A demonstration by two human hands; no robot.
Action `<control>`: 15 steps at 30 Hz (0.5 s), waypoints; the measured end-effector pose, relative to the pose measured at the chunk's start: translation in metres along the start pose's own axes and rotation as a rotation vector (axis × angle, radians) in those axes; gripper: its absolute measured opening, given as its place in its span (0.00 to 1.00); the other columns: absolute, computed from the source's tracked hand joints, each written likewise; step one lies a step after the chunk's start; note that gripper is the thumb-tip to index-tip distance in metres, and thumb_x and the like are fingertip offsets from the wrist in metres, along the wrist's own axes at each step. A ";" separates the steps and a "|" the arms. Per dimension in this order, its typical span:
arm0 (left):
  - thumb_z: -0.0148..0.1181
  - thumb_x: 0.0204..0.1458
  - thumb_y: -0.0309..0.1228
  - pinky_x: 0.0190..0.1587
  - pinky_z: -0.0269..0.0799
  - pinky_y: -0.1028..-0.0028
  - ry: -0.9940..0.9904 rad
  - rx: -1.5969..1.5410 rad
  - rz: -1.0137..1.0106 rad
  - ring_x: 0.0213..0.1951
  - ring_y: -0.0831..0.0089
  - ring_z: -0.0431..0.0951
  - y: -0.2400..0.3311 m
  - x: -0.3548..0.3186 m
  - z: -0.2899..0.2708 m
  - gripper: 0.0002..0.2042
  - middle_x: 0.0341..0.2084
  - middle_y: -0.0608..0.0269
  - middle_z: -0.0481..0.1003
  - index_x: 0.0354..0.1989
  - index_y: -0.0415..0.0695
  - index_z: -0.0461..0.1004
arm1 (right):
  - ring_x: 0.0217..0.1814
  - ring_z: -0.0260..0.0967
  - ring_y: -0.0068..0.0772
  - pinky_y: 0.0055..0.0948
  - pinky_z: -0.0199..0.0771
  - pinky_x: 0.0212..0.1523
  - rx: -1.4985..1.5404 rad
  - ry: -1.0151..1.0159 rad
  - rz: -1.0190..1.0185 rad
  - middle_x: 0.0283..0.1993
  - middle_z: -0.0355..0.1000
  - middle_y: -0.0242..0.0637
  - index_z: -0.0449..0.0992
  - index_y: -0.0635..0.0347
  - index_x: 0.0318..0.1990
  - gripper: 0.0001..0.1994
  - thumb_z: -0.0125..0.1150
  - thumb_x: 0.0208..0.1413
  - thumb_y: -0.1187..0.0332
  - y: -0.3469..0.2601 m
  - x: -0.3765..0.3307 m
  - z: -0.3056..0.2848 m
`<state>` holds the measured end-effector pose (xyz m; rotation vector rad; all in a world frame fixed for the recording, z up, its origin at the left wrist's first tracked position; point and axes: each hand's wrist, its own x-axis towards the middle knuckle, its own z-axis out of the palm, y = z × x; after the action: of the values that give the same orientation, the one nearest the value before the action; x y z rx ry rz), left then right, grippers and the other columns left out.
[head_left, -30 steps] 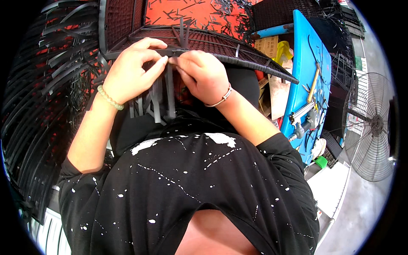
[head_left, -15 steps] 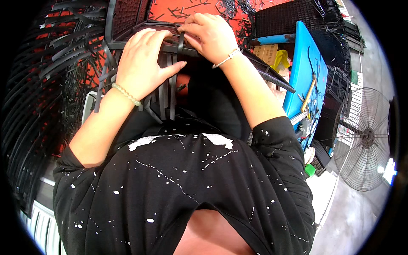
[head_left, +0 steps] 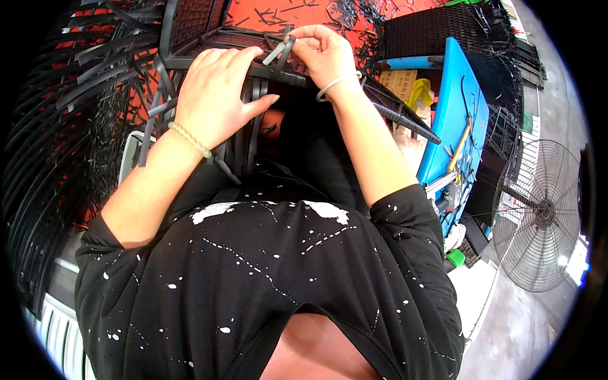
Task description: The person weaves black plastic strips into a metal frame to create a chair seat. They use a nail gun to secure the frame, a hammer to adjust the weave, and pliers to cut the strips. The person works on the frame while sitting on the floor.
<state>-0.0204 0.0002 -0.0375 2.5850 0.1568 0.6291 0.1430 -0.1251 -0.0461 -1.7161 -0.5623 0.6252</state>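
Observation:
A dark woven furniture piece (head_left: 193,28) with a black frame stands in front of me at the top of the view. My left hand (head_left: 212,92) lies over its near rail, fingers stretched out and thumb spread away from them. Its fingertips rest at the weave. To its right, my right hand (head_left: 329,60) pinches a flat grey-black strip (head_left: 277,52) between thumb and fingers. This strip loops at the near rail. Several loose strip ends (head_left: 244,152) hang below the rail beside my left hand.
Many long black strips (head_left: 38,164) hang at the left. Strip scraps lie on the red floor (head_left: 253,11). At the right stand a blue board (head_left: 453,95) with tools on it, a cardboard box (head_left: 398,81), a yellow bag (head_left: 421,94) and a large fan (head_left: 543,212).
My right hand has shifted slightly right and turned, pulling the strip so a loop and its end now show. My left hand stays nearly in place.

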 end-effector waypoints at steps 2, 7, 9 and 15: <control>0.71 0.41 0.41 0.54 0.66 0.61 -0.008 0.001 0.003 0.44 0.57 0.75 0.000 0.000 -0.001 0.29 0.39 0.56 0.76 0.52 0.41 0.71 | 0.32 0.75 0.19 0.17 0.74 0.34 -0.054 -0.086 0.063 0.33 0.78 0.34 0.75 0.66 0.43 0.08 0.60 0.56 0.77 0.003 0.009 -0.007; 0.72 0.41 0.41 0.54 0.66 0.61 -0.013 0.005 0.003 0.44 0.57 0.75 0.001 0.002 0.000 0.30 0.39 0.56 0.76 0.52 0.42 0.70 | 0.29 0.75 0.19 0.18 0.73 0.30 -0.105 -0.082 0.088 0.31 0.78 0.34 0.76 0.65 0.41 0.07 0.61 0.55 0.77 0.006 0.015 -0.006; 0.72 0.41 0.40 0.54 0.66 0.61 -0.014 0.006 0.002 0.44 0.57 0.75 0.001 0.001 -0.001 0.29 0.39 0.57 0.76 0.52 0.42 0.70 | 0.28 0.76 0.20 0.18 0.74 0.29 -0.137 -0.090 0.136 0.29 0.79 0.35 0.78 0.66 0.39 0.06 0.63 0.53 0.77 0.006 0.015 -0.006; 0.72 0.40 0.39 0.55 0.66 0.61 -0.044 -0.001 -0.023 0.44 0.58 0.75 0.002 0.001 -0.003 0.30 0.39 0.58 0.76 0.52 0.43 0.70 | 0.28 0.75 0.20 0.20 0.75 0.30 -0.137 -0.094 0.102 0.28 0.78 0.34 0.78 0.65 0.39 0.07 0.64 0.52 0.76 0.011 0.018 -0.007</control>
<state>-0.0211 0.0001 -0.0341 2.5900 0.1717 0.5641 0.1612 -0.1206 -0.0573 -1.8607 -0.5976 0.7580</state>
